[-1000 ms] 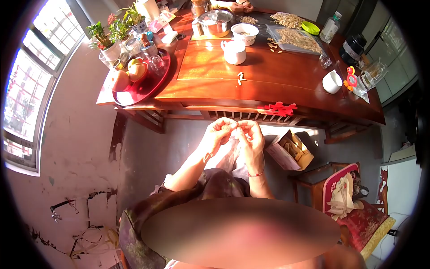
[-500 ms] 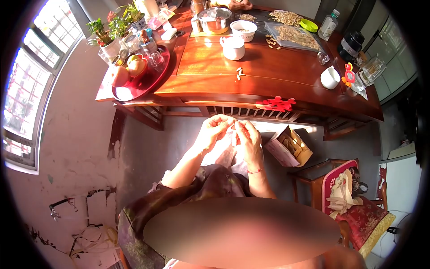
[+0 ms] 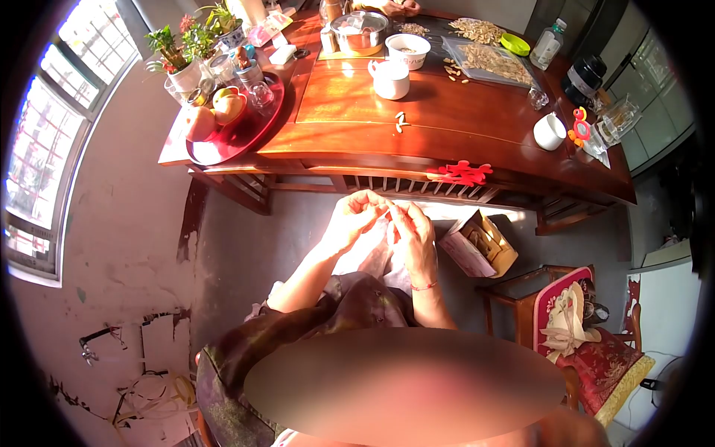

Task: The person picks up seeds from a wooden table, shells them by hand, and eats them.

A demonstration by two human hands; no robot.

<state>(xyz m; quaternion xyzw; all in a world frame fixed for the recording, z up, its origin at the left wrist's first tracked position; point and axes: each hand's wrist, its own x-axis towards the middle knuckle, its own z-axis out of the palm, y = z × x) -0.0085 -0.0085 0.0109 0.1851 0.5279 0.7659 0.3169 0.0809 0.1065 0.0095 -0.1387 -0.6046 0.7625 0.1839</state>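
Observation:
My left hand [image 3: 356, 221] and my right hand [image 3: 414, 237] meet above my lap, just short of the table's front edge. Thumb and forefinger of each hand are pinched together, and the fingertips of both touch or nearly touch. Whatever sits between them is too small to make out. A few small pale pieces [image 3: 401, 123], long and narrow like pods or seeds, lie on the wooden table [image 3: 328, 138] ahead. Beyond them stand a white mug [image 3: 390, 80] and a white tub [image 3: 407, 52].
Similar pieces fill a clear bag [image 3: 495, 63] and form a pile [image 3: 477, 31] at the back, near another person's hand [image 3: 400, 7]. On the left is a red tray [image 3: 261, 138] with fruit. An open cardboard box [image 3: 477, 246] stands below the table, a chair [image 3: 547, 298] at right.
My fingertips have shifted very slightly against each other. The view has moved a little; the things on the table stay where they were.

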